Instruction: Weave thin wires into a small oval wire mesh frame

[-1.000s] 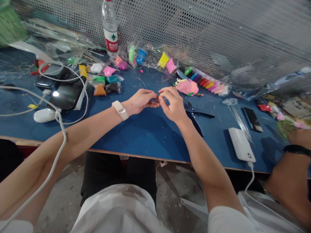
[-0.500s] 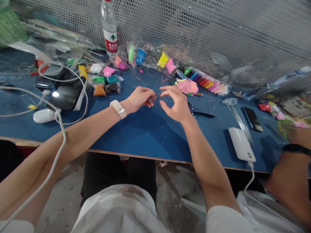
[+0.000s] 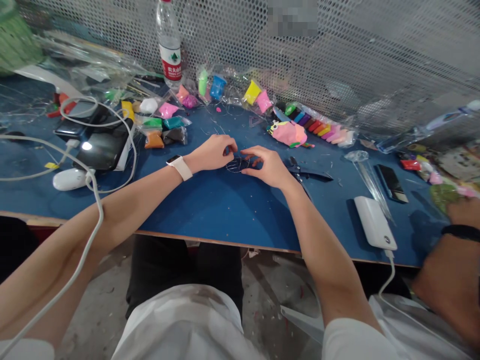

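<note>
A small shape of thin, shiny wire (image 3: 234,167), with several curved strands, is between my two hands just over the blue table. My left hand (image 3: 213,152), with a watch on a pale strap at the wrist, has its fingertips pinched together at the wire's left end. At the other end, my right hand (image 3: 269,167) curls its fingers and thumb around the wire; the exact contact is too fine to make out. Black-handled pliers (image 3: 309,174) lie just right of my right hand, partly hidden by it. Behind it rests a pink clay figure (image 3: 288,133) with a yellow-green face.
Bagged coloured clay (image 3: 217,88) lines the back, beside a water bottle (image 3: 170,55). Left are a black device (image 3: 103,150) and a white cable (image 3: 98,200). Right are a white power bank (image 3: 374,222), a phone (image 3: 391,184) and another person's arm (image 3: 450,270).
Both hands have come down slightly toward the table with the wire. My left hand has rolled so its back and the watch face show more. The pliers and clay stay put.
</note>
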Tool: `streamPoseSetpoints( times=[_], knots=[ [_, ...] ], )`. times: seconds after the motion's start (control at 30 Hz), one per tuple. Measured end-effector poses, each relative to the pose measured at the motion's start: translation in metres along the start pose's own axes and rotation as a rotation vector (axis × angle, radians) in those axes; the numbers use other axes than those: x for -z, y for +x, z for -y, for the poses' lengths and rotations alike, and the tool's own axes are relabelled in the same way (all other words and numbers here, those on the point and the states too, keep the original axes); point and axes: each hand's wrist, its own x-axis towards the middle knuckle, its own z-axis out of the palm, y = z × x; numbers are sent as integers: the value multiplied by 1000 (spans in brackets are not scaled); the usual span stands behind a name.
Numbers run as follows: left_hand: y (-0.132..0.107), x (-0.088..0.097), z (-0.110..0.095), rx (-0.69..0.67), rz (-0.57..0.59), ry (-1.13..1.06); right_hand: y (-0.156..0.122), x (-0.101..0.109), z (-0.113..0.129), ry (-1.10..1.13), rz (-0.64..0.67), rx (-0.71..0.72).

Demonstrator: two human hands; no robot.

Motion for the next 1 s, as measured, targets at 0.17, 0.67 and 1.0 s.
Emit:
streamPoseSetpoints(
  times=[0.17, 0.67, 1.0],
  knots=[
    [-1, 4, -3, -52, 148, 52, 2, -7, 11, -119, -65, -51],
    [4, 12, 7, 30, 211, -76, 3, -12, 15, -110, -112, -133],
    [-3, -2, -21, 125, 15, 59, 4, -26, 33, -116, -183, -178]
  ],
)
